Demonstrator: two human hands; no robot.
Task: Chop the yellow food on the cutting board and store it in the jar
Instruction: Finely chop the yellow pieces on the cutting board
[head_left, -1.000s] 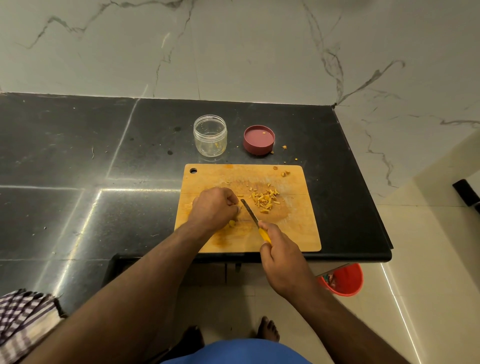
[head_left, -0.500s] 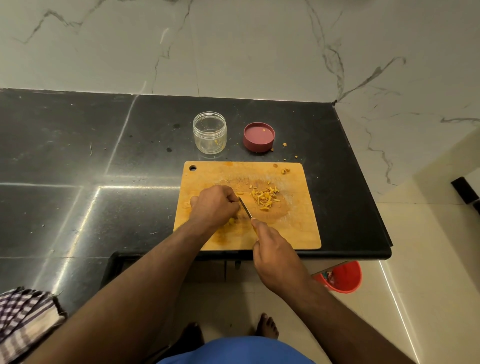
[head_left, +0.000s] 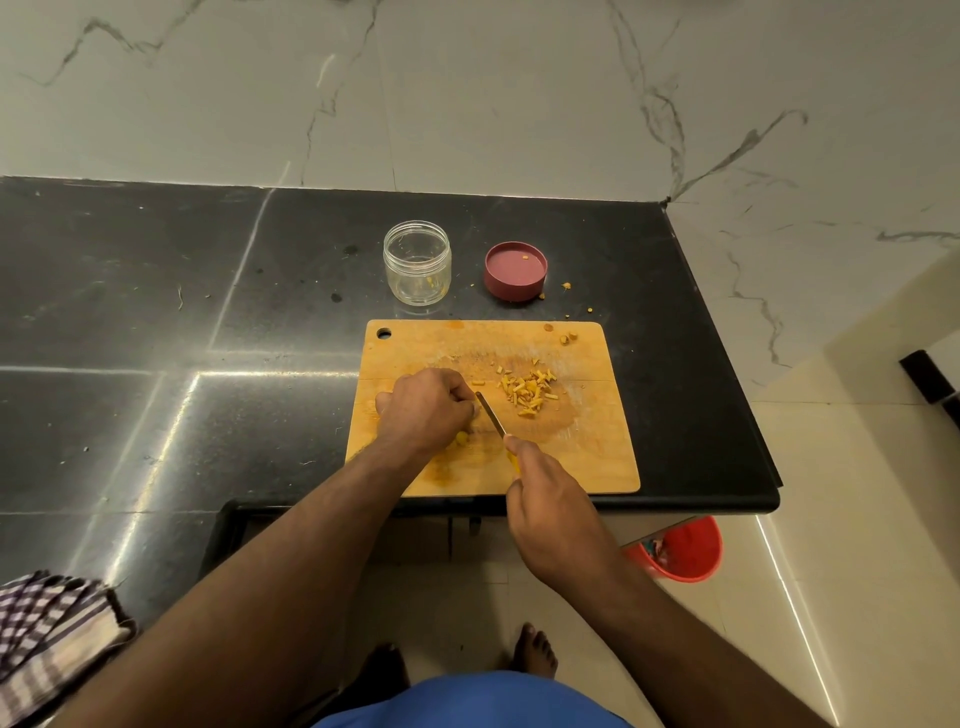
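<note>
Chopping on the wooden board

Countertop (head_left: 156, 322) of black stone carries a wooden cutting board (head_left: 587, 457) at its front edge. Behind the board stand an open glass jar (head_left: 416, 262) and, beside it, a pink lid (head_left: 515, 270). The left hand (head_left: 426, 408) curls over an uncut yellow piece (head_left: 461, 439). The right hand (head_left: 550, 512) grips a yellow-handled knife (head_left: 491, 414), blade beside the left knuckles. Chopped yellow bits (head_left: 527, 389) lie mid-board.

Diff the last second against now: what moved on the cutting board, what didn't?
The right hand slid its knife leftward, up against the left hand, which still holds down the uncut yellow piece. Nothing was picked up or released. The chopped pile, jar, lid and cutting board stayed put.
</note>
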